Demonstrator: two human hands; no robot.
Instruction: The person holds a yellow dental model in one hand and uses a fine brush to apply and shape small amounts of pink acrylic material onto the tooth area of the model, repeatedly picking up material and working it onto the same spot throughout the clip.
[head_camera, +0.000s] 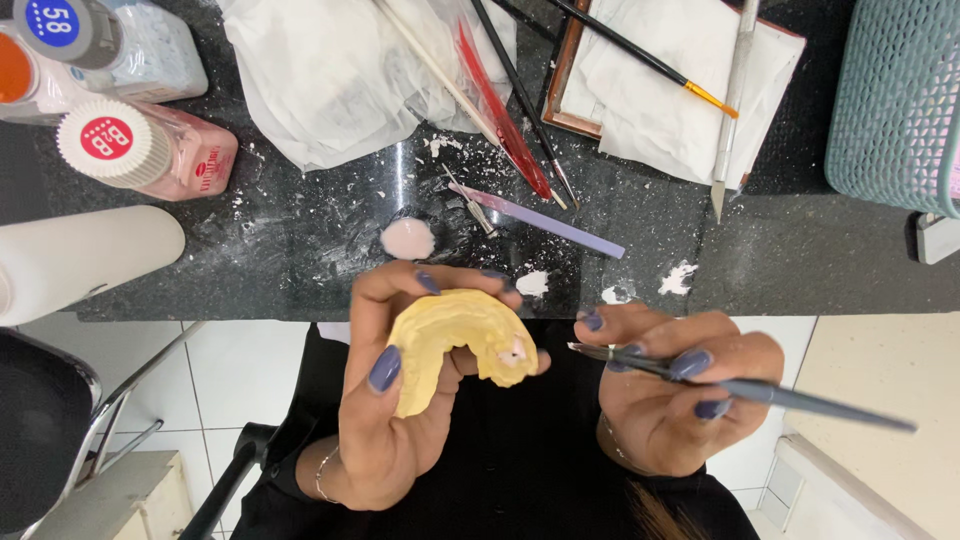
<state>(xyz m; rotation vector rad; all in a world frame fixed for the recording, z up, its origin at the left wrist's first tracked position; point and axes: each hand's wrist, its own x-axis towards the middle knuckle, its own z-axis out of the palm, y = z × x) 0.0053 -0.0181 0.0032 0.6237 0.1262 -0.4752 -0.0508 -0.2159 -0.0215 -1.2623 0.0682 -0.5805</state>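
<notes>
My left hand (385, 400) grips a yellow horseshoe-shaped dental plaster cast (455, 340) below the front edge of the black worktop. A small pink-white patch sits at the cast's right end. My right hand (670, 395) holds a thin grey brush-like tool (760, 392) like a pen. Its pointed tip aims left and stops a short gap from the cast's right end. Both hands hover over my dark lap.
The black speckled worktop (800, 260) carries a pink blob (408, 238), white crumbs, a lilac strip (545, 220), brushes, a red tool (500, 100), crumpled white tissue (330, 70), and a wooden tray (680, 80) with tissue. Jars (150, 145) and a white cylinder (80, 260) stand left; a teal basket (895, 95) right.
</notes>
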